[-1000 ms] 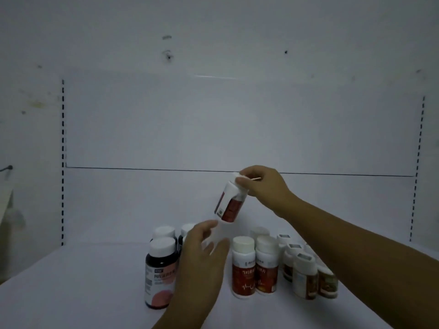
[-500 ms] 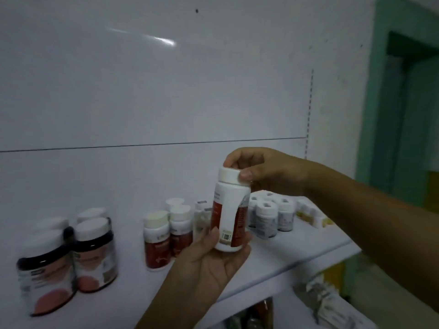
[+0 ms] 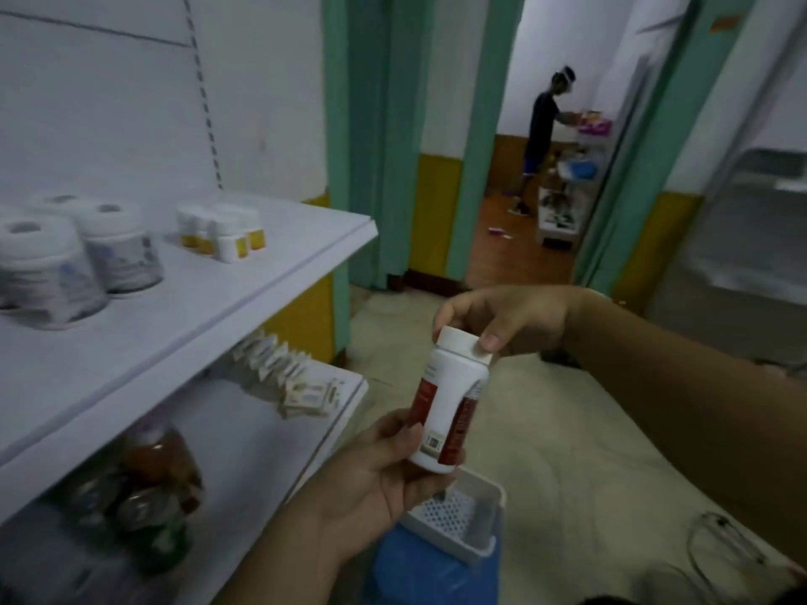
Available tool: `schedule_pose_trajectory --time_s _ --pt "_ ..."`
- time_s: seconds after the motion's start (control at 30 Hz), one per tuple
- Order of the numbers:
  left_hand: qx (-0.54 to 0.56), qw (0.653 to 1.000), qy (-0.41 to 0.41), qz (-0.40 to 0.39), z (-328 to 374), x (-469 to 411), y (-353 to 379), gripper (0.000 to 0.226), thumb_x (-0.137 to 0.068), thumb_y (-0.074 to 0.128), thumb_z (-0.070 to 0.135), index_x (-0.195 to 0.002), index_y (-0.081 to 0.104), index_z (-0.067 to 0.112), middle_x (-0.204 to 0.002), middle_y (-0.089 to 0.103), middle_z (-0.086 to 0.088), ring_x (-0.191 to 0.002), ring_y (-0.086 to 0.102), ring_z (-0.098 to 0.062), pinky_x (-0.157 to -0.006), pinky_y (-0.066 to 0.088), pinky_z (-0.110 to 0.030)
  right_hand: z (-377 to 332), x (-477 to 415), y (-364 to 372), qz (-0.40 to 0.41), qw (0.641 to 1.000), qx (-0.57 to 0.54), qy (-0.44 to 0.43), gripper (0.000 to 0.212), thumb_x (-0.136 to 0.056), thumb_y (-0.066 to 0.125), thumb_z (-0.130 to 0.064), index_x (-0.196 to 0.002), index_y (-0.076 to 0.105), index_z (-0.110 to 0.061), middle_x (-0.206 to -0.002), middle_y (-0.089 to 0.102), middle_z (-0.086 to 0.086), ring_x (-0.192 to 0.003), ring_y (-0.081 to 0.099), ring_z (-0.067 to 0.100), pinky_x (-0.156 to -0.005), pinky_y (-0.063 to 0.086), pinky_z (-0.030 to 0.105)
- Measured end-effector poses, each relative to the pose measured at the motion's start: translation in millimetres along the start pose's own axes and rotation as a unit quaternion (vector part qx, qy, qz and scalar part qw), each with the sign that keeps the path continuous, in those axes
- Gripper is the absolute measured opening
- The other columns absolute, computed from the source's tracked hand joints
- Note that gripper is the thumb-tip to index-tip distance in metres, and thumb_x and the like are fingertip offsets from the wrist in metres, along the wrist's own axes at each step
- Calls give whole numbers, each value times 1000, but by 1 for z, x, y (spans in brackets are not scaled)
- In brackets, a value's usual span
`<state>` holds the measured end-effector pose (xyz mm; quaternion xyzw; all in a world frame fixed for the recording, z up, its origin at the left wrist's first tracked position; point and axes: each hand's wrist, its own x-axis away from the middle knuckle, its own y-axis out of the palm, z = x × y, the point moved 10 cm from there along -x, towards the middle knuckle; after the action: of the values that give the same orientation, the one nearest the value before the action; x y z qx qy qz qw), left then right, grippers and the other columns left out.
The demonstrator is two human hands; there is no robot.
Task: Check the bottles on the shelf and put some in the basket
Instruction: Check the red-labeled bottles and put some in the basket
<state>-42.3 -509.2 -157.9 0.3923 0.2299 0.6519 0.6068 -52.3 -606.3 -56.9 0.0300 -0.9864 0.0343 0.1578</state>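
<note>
Both hands hold one white bottle (image 3: pixel 447 399) directly above the white basket (image 3: pixel 474 524): left hand (image 3: pixel 380 478) grips its base, right hand (image 3: pixel 508 318) pinches its cap. Shelf (image 3: pixel 209 299) lies left of the basket.

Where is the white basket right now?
In the head view the white basket sits low, right of centre, on something blue on the floor, directly beneath the bottle held in both hands.
</note>
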Motion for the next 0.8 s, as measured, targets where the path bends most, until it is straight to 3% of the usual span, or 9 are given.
schedule_pose_trajectory --time_s 0.1,0.2,0.3,0.43,0.5,0.67,0.73,0.8 --pt "-17 998 -52 35 -37 -35 -7 47 -68 68 7 -113 59 -1 -113 64 -27 -90 67 -35 -67 61 -39 54 28 -31 46 997 -55 26 50 -50 90 -20 -96 70 -18 -90 70 0 -83 67 14 -67 57 24" --pt "-31 993 -74 84 -58 -64 -30 42 -70 64 12 -110 63 0 -112 66 -23 -98 64 -30 -72 59 -35 106 41 -65 134 986 -94 43 40 -63 79 -7 -99 67 -17 -92 67 1 -83 67 13 -71 58 25" --pt "-52 986 -81 138 -71 -94 -52 39 -67 67 18 -102 66 2 -95 72 -18 -90 65 -26 -65 59 -30 153 50 -95 213 966 -144 32 28 -77 64 0 -101 66 -16 -94 67 2 -85 67 13 -76 58 27" --pt "-82 973 -91 197 -97 -140 -70 37 -70 65 25 -102 63 5 -82 75 -13 -85 65 -24 -70 53 -32 216 68 -131 283 942 -178 34 28 -78 64 1 -104 65 -9 -95 68 6 -88 67 17 -72 58 27" --pt "-116 963 -102 219 -110 -165 -83 30 -80 62 27 -104 63 8 -88 74 -14 -90 65 -25 -72 53 -32 251 80 -153 350 917 -192 30 27 -78 65 2 -104 65 -7 -97 67 9 -88 66 19 -70 57 27" --pt "-251 906 -160 300 -148 -209 -153 23 -89 59 27 -108 58 14 -105 63 -7 -97 61 -24 -85 50 -36 358 100 -188 507 841 -177 65 26 -72 76 -3 -97 65 -3 -92 68 12 -82 67 23 -74 58 35" --pt "-279 888 -192 311 -170 -226 -176 22 -88 61 25 -108 58 15 -106 63 -8 -98 61 -25 -87 49 -37 405 96 -193 541 821 -152 96 27 -69 79 -5 -93 65 -5 -86 69 7 -79 66 20 -67 58 28" --pt "-328 869 -213 303 -190 -245 -195 6 -89 59 22 -91 63 18 -98 63 -8 -92 60 -24 -83 48 -34 450 83 -193 559 809 -120 135 28 -68 81 -7 -91 65 -8 -82 68 -1 -77 64 14 -64 54 21"
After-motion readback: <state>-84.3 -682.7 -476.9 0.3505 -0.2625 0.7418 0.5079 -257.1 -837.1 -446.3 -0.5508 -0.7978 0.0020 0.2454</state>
